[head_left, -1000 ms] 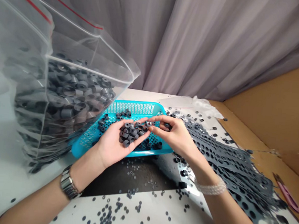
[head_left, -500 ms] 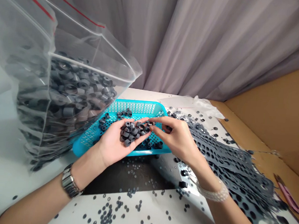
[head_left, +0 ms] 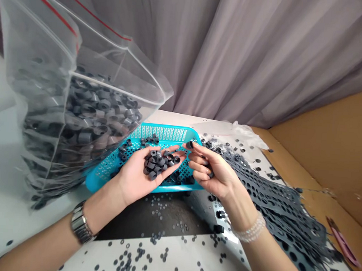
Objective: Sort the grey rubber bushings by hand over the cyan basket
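My left hand point(head_left: 140, 175) lies palm up above the turquoise basket point(head_left: 168, 131), cupping a heap of small dark grey rubber rings point(head_left: 158, 162). My right hand point(head_left: 211, 171) is just to its right, thumb and forefinger pinched on one grey ring point(head_left: 189, 145) held above the heap. The other fingers curl inward. A few more rings lie loose in the basket. A metal watch is on my left wrist and a bead bracelet on my right.
A big clear zip bag point(head_left: 77, 102) full of grey rings stands at the left. Punched grey rubber sheets point(head_left: 276, 201) spread to the right, beside a cardboard wall point(head_left: 334, 139). Small punched discs point(head_left: 133, 261) litter the white table. Pink snips point(head_left: 343, 242) lie at far right.
My right hand has drawn back from the heap in my left palm and turned, now lifting a single ring in its pinch. The left hand has stayed put.
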`<state>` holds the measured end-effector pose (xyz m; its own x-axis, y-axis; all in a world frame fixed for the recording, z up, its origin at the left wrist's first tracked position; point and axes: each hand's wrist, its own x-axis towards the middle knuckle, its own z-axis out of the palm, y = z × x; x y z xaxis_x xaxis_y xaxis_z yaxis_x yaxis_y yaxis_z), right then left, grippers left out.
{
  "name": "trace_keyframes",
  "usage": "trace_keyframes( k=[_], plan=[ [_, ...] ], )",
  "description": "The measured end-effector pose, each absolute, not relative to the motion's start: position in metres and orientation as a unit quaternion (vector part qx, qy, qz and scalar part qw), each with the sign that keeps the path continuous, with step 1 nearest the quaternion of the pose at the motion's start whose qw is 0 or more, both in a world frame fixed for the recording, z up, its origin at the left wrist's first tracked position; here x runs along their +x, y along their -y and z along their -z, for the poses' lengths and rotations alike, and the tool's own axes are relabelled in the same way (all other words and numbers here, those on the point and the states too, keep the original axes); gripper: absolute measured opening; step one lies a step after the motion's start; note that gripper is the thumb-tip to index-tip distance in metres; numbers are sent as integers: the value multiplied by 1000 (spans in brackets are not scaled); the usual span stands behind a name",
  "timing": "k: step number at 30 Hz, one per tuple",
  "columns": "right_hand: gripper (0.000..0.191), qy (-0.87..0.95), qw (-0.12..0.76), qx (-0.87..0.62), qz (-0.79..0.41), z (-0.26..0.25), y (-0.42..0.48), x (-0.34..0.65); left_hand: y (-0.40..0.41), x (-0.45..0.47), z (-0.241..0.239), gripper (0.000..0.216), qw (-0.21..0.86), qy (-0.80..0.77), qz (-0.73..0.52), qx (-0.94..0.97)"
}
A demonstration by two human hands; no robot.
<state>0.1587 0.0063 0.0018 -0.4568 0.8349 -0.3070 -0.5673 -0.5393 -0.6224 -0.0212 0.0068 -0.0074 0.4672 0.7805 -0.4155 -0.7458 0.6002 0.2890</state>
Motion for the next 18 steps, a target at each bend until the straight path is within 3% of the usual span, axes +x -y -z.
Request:
trace_keyframes(
  k=[7, 13, 18],
  plan=[
    [11, 234, 437, -277, -823, -5, -6, 158, -6, -22, 9, 47, 859, -248, -446, 37],
    [22, 231, 487, -316, -781, -1, -9, 160, -7, -22, 10, 50, 867, -238, -436, 38],
    [35, 232, 479, -282, -798, 2, -9, 157, -7, -23, 12, 49, 867, -234, -438, 49]
  ],
)
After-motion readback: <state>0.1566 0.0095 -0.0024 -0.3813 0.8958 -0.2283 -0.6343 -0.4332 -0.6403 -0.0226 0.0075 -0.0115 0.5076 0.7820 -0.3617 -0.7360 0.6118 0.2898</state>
